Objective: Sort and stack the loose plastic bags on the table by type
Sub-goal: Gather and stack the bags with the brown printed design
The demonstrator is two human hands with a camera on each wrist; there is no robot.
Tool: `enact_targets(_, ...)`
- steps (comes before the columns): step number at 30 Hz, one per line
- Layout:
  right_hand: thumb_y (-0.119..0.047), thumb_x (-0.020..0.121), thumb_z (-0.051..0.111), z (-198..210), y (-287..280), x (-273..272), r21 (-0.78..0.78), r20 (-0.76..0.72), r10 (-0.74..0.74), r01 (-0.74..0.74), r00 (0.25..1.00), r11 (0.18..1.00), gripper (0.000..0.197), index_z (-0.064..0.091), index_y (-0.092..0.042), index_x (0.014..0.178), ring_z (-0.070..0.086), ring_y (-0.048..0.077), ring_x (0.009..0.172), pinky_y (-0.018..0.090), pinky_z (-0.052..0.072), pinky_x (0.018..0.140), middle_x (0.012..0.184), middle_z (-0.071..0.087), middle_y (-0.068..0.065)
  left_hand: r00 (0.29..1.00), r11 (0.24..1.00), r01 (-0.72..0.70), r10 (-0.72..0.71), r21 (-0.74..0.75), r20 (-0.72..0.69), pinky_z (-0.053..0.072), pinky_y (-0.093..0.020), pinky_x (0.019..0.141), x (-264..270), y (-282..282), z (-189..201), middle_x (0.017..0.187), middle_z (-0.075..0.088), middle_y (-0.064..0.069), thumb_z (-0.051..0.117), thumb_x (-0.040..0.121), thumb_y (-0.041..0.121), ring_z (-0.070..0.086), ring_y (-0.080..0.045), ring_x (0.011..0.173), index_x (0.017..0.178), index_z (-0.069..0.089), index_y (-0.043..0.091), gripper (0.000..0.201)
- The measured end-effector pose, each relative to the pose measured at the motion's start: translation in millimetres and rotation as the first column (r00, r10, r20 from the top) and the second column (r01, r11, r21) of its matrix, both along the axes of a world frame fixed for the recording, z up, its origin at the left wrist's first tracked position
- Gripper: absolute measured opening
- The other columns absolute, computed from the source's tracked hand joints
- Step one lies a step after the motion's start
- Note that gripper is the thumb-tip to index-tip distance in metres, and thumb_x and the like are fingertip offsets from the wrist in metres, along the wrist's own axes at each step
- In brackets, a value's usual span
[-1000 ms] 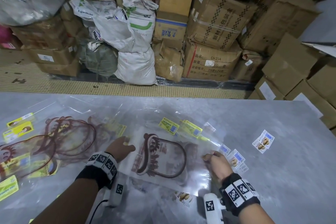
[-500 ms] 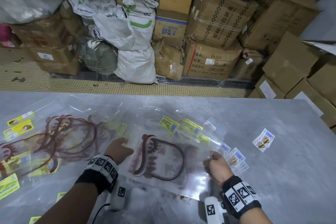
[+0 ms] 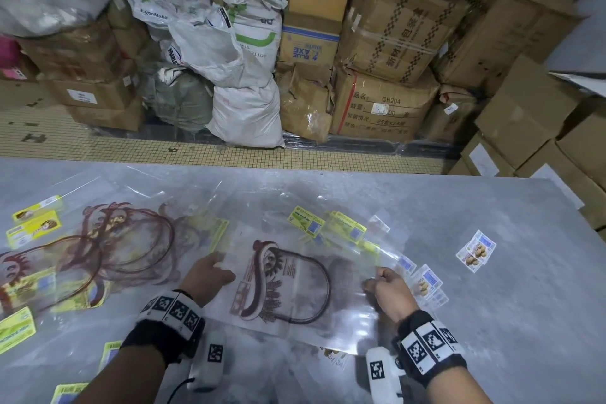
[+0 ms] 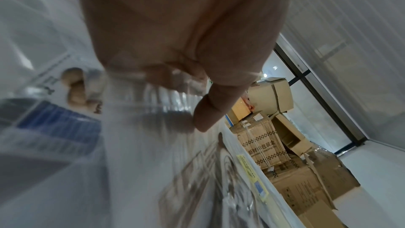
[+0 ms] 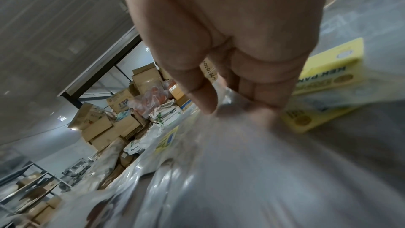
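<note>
- A clear plastic bag [image 3: 288, 285] printed with a brown arch design is held near the front edge of the grey worktop [image 3: 524, 289], over other loose bags.
- Its left edge is pinched in the grip of the left hand [image 3: 206, 275].
- Its right edge is pinched in the grip of the right hand [image 3: 390, 289], fingers curled.
- A pile of similar brown-printed bags [image 3: 98, 249] is spread toward the left edge.
- Small labelled bags [image 3: 477, 251] are seen toward the right edge.
</note>
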State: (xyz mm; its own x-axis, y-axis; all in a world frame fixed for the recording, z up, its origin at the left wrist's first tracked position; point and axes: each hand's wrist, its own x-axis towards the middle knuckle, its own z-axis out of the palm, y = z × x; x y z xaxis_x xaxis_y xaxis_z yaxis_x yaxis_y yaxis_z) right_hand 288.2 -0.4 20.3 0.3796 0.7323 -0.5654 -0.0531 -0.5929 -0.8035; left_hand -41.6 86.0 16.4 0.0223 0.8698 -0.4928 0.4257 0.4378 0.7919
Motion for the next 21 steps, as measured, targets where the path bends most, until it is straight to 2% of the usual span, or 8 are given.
enact_targets(3, 0.017, 0.085, 0.051, -1.2, -0.5, -3.2, 0.025, 0.022, -0.010, 0.010, 1.000, 1.000, 0.034, 0.059, -0.011, 0.103, 0.058, 0.024, 0.071, 0.039, 0.051, 0.068, 0.088, 0.067, 0.011, 0.999, 0.999, 0.047, -0.047, 0.010, 0.004, 0.048, -0.026, 0.056, -6.8, -4.3, -2.5, 0.074, 0.067, -0.011, 0.061, 0.079, -0.013, 0.061, -0.022, 0.061, 0.096, 0.066, 0.007, 0.027)
enact_targets(7, 0.019, 0.085, 0.050, -5.6, 1.2, -6.4, 0.105, 0.021, -0.100, 0.098, 0.995, 0.990, 0.040, 0.063, -0.017, 0.097, 0.052, 0.014, 0.051, 0.024, 0.042, 0.047, 0.068, 0.067, 0.001, 0.996, 1.000, 0.003, -0.001, -0.024, 0.088, 0.051, -0.035, 0.069, -7.6, -5.5, -0.4, 0.087, 0.068, -0.021, 0.060, 0.077, -0.017, 0.063, -0.029, 0.072, 0.096, 0.065, 0.005, 0.029)
enact_targets(9, 0.017, 0.087, 0.051, -5.5, 1.9, -6.8, 0.108, 0.021, -0.130, 0.127, 0.991, 0.986, 0.038, 0.062, -0.019, 0.095, 0.051, 0.011, 0.049, 0.023, 0.042, 0.046, 0.061, 0.065, -0.004, 0.983, 0.997, -0.039, 0.050, -0.065, 0.176, 0.050, -0.035, 0.070, -8.3, -6.0, 0.5, 0.083, 0.068, -0.018, 0.062, 0.077, -0.014, 0.062, -0.029, 0.073, 0.102, 0.064, 0.003, 0.030)
enact_targets(11, 0.012, 0.088, 0.055, -5.2, 2.2, -5.7, 0.086, 0.008, -0.121, 0.119, 0.993, 0.989, 0.030, 0.063, -0.014, 0.103, 0.053, 0.015, 0.056, 0.027, 0.046, 0.055, 0.072, 0.066, 0.002, 0.978, 0.996, -0.048, 0.062, -0.075, 0.199, 0.050, -0.040, 0.072, -9.2, -5.8, -1.9, 0.090, 0.071, -0.019, 0.069, 0.067, -0.001, 0.064, -0.031, 0.080, 0.115, 0.063, 0.003, 0.049)
enact_targets(13, 0.011, 0.086, 0.058, -3.8, 2.3, -4.2, 0.054, -0.025, -0.078, 0.079, 0.997, 0.995, 0.029, 0.063, -0.008, 0.108, 0.062, 0.025, 0.074, 0.037, 0.053, 0.075, 0.089, 0.069, 0.010, 0.978, 0.995, -0.044, 0.061, -0.089, 0.197, 0.049, -0.045, 0.089, -7.9, -6.0, -2.8, 0.119, 0.065, -0.022, 0.070, 0.067, 0.002, 0.062, -0.035, 0.106, 0.132, 0.054, 0.000, 0.067)
enact_targets(15, 0.017, 0.083, 0.056, -4.2, 3.2, -2.7, 0.042, -0.034, -0.051, 0.052, 0.998, 0.998, 0.032, 0.064, -0.004, 0.106, 0.065, 0.031, 0.084, 0.043, 0.052, 0.085, 0.094, 0.072, 0.016, 0.981, 0.995, -0.057, 0.072, -0.086, 0.179, 0.045, -0.041, 0.096, -7.4, -8.3, -2.3, 0.119, 0.064, -0.015, 0.065, 0.079, -0.007, 0.060, -0.031, 0.111, 0.131, 0.054, 0.002, 0.055)
enact_targets(17, 0.016, 0.083, 0.057, -3.7, 3.6, -2.2, 0.039, -0.020, -0.050, 0.051, 0.999, 0.998, 0.031, 0.065, -0.004, 0.107, 0.065, 0.029, 0.080, 0.039, 0.055, 0.078, 0.095, 0.072, 0.017, 0.973, 0.991, -0.041, 0.067, -0.124, 0.219, 0.048, -0.043, 0.095, -7.3, -10.0, -0.7, 0.099, 0.071, -0.015, 0.062, 0.081, -0.007, 0.064, -0.032, 0.097, 0.112, 0.064, 0.003, 0.033)
enact_targets(21, 0.015, 0.088, 0.052, -3.2, 4.0, -1.8, 0.048, -0.009, -0.070, 0.070, 0.998, 0.996, 0.029, 0.065, -0.006, 0.104, 0.057, 0.018, 0.061, 0.026, 0.046, 0.053, 0.086, 0.070, 0.012, 0.960, 0.982, -0.038, 0.088, -0.187, 0.264, 0.046, -0.057, 0.098, -9.1, -8.0, -1.3, 0.101, 0.070, -0.026, 0.069, 0.076, 0.000, 0.065, -0.043, 0.100, 0.106, 0.068, -0.003, 0.030)
